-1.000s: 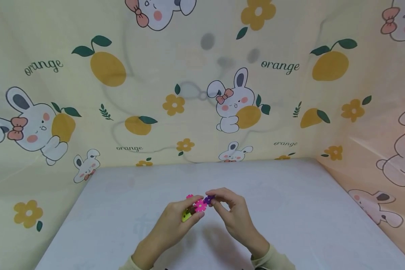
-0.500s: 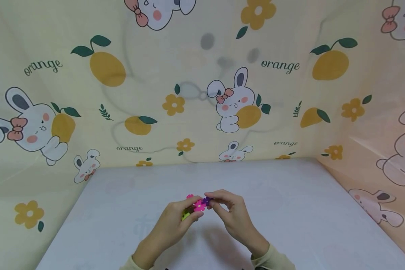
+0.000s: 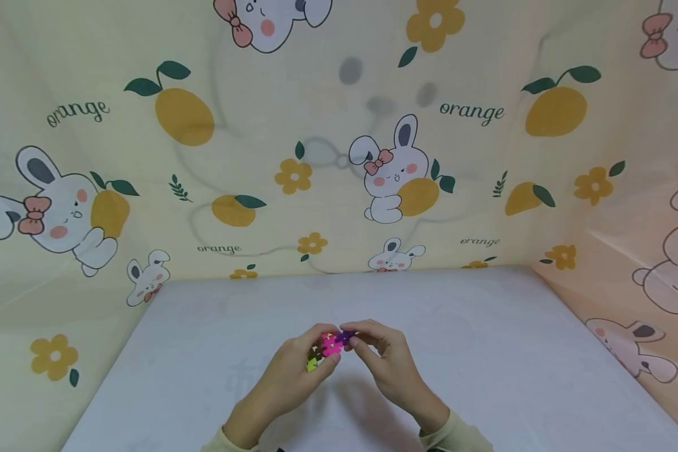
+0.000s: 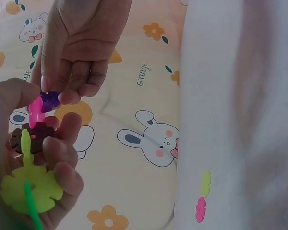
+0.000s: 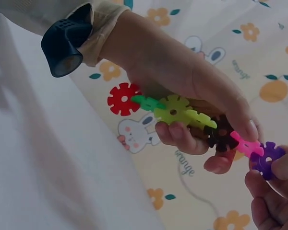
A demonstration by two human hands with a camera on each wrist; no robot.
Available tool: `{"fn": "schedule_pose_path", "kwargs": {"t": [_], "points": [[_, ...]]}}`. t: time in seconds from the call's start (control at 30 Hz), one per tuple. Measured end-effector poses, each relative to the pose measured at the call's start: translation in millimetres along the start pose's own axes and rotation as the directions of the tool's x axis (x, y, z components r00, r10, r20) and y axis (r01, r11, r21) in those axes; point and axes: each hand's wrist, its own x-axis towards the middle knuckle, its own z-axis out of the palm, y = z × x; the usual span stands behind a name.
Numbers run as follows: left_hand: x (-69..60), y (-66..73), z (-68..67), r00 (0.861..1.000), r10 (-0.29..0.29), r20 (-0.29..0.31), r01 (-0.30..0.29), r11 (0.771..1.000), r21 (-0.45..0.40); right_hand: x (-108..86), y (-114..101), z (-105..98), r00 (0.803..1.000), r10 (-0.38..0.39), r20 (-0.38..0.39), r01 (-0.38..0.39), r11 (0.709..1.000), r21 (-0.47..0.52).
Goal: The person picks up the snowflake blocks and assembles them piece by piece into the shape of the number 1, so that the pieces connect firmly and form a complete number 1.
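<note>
My left hand point(image 3: 290, 367) holds a chain of interlocking snowflake discs. The right wrist view shows its order: a red disc point(image 5: 124, 99), a green disc point(image 5: 148, 103), two yellow discs, a brown disc point(image 5: 222, 133) and a pink disc point(image 5: 247, 144). Thumb and fingers of the left hand grip the pink end. My right hand point(image 3: 392, 364) pinches a purple disc point(image 5: 267, 161) between thumb and fingertips. The purple disc touches the pink one's edge; how deep their slots sit is hidden. Both hands are raised over the table.
A white table point(image 3: 486, 351) lies beneath the hands. Behind and beside it hangs a cloth point(image 3: 328, 207) printed with rabbits and oranges. In the left wrist view, a loose yellow disc point(image 4: 206, 183) and a pink one point(image 4: 200, 210) appear against the white surface.
My right hand has shifted slightly left, bringing the purple disc closer to the pink one. The left fingers and the chain have turned a little; the pink spot beyond the left fingers is no longer seen.
</note>
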Motion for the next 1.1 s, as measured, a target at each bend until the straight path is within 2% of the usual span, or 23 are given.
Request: {"fn": "schedule_pose_path", "kwargs": {"t": [0.2, 0.47, 0.6, 0.7, 0.83, 0.93, 1.1], "points": [[0.8, 0.2, 1.5, 0.999, -0.034, 0.017, 0.035, 0.997, -0.071, -1.0, -2, 2, 0.999, 0.054, 0.007, -0.054, 0.999, 0.003], [3.0, 0.5, 0.6, 0.996, -0.087, -0.03, 0.084, 0.992, -0.09, -0.8, -4, 0, 0.994, 0.112, -0.021, -0.113, 0.992, -0.049], [3.3, -0.6, 0.1, 0.99, -0.131, -0.057, 0.122, 0.982, -0.142, -0.1, 0, -3, 0.992, 0.111, -0.052, -0.114, 0.992, -0.062], [3.5, -2.1, -0.7, 0.982, -0.167, -0.084, 0.147, 0.969, -0.2, 0.3, 2, -5, 0.991, 0.114, -0.068, -0.118, 0.991, -0.061], [4.6, -4.5, -3.0, 0.973, -0.209, -0.102, 0.172, 0.942, -0.288, 0.9, 7, -5, 0.986, 0.148, -0.076, -0.149, 0.989, -0.01], [5.5, -5.9, -4.6, 0.969, -0.228, -0.09, 0.184, 0.92, -0.347, 1.4, 13, -6, 0.978, 0.191, -0.087, -0.189, 0.981, 0.033], [6.2, -6.7, -7.5, 0.971, -0.235, -0.046, 0.2, 0.9, -0.388, 2.1, 24, -7, 0.963, 0.241, -0.122, -0.237, 0.971, 0.041]]}}
